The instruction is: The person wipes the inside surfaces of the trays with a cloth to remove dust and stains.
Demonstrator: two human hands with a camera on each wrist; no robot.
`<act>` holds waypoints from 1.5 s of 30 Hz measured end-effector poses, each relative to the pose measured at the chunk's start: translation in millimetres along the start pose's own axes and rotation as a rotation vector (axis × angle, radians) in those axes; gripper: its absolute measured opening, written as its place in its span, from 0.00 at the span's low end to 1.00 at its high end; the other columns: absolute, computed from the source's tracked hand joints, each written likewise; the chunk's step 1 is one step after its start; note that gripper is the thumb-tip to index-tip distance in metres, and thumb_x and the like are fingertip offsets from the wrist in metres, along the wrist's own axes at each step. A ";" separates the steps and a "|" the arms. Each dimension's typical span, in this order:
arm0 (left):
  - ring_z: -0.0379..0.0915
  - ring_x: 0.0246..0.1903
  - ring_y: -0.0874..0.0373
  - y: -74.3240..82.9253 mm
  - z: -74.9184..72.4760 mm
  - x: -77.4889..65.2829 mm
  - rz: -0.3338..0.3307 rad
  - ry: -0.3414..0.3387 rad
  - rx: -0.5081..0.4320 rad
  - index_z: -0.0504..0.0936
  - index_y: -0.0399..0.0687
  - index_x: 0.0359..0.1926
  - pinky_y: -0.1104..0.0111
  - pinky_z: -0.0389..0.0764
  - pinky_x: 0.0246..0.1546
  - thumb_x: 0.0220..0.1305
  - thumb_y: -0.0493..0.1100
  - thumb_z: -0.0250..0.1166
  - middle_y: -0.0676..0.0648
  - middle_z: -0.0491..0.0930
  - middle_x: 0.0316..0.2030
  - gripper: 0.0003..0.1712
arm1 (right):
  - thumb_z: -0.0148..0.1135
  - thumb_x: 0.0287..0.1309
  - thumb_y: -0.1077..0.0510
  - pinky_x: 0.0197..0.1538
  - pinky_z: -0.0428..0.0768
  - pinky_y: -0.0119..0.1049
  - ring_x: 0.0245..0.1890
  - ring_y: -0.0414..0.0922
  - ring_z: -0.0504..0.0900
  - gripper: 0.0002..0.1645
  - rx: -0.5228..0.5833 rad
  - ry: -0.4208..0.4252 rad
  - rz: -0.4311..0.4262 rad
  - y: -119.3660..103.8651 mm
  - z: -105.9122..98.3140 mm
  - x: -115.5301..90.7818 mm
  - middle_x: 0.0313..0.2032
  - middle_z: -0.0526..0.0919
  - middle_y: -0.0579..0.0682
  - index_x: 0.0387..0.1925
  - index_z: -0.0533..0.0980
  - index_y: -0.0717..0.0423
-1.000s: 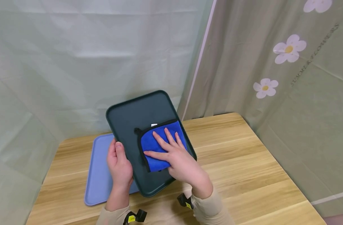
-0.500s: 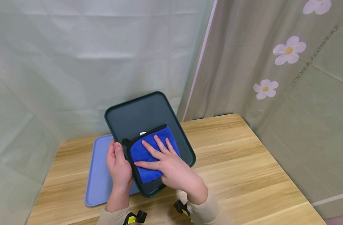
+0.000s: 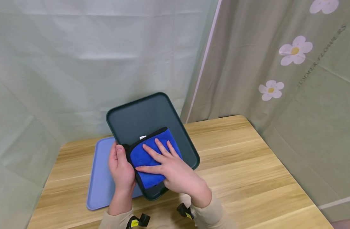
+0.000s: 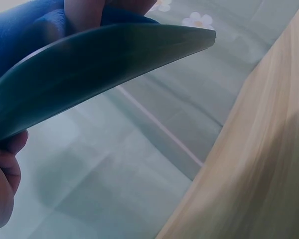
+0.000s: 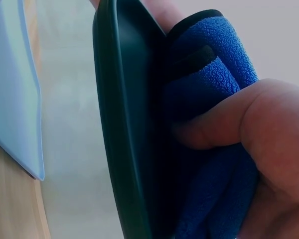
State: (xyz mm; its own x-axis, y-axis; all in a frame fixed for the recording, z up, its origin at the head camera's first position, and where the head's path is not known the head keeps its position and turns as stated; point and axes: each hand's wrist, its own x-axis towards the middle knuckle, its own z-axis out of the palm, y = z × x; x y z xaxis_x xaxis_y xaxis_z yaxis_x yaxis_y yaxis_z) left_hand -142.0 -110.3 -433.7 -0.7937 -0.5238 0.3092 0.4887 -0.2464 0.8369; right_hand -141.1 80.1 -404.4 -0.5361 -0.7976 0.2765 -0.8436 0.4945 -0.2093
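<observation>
A dark green tray (image 3: 143, 117) is held tilted above the table by my left hand (image 3: 122, 170), thumb on the near left rim and fingers behind. On its inner face lies a folded blue cloth (image 3: 140, 156) with black edging, a small loop and a white tag. My right hand (image 3: 177, 175) presses flat on this cloth, fingers spread and straight. In the right wrist view the thumb (image 5: 209, 124) lies against the cloth's folds. Seen from the left wrist, the tray's underside (image 4: 104, 69) shows, with the left fingertips (image 4: 17, 142) below it.
A light blue tray (image 3: 98, 178) lies on the wooden table (image 3: 249, 178), partly behind the green one. Pale curtains (image 3: 91, 57) stand behind the table, and a flowered curtain (image 3: 306, 105) on the right.
My right hand has slid the cloth left and down across the green tray, towards my left thumb, slowing in the last half second. The left hand keeps its hold and the tray barely shifts.
</observation>
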 end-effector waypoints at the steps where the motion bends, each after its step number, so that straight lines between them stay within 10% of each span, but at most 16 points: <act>1: 0.75 0.59 0.49 -0.1 0.1 0.0 0.000 -0.001 -0.001 0.75 0.32 0.69 0.67 0.80 0.59 0.87 0.49 0.51 0.42 0.81 0.57 0.26 | 0.66 0.44 0.79 0.80 0.41 0.65 0.84 0.56 0.31 0.61 0.002 -0.001 0.000 0.8 -0.3 -0.1 0.86 0.42 0.43 0.74 0.74 0.25; 45: 0.80 0.51 0.54 1.7 -2.0 0.6 -0.014 0.047 0.041 0.76 0.34 0.69 0.69 0.82 0.52 0.86 0.49 0.53 0.45 0.83 0.54 0.25 | 0.61 0.46 0.85 0.80 0.37 0.67 0.84 0.56 0.28 0.66 0.084 0.026 0.176 27.3 -13.2 -13.9 0.86 0.36 0.45 0.77 0.70 0.25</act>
State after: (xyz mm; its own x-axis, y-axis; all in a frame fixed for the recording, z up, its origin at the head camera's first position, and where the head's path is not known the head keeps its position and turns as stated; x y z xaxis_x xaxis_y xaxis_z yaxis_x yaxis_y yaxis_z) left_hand -140.9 -112.7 -433.0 -0.7822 -0.5584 0.2764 0.4613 -0.2209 0.8593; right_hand -157.1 109.3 -401.6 -0.6768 -0.6916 0.2523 -0.7317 0.5944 -0.3335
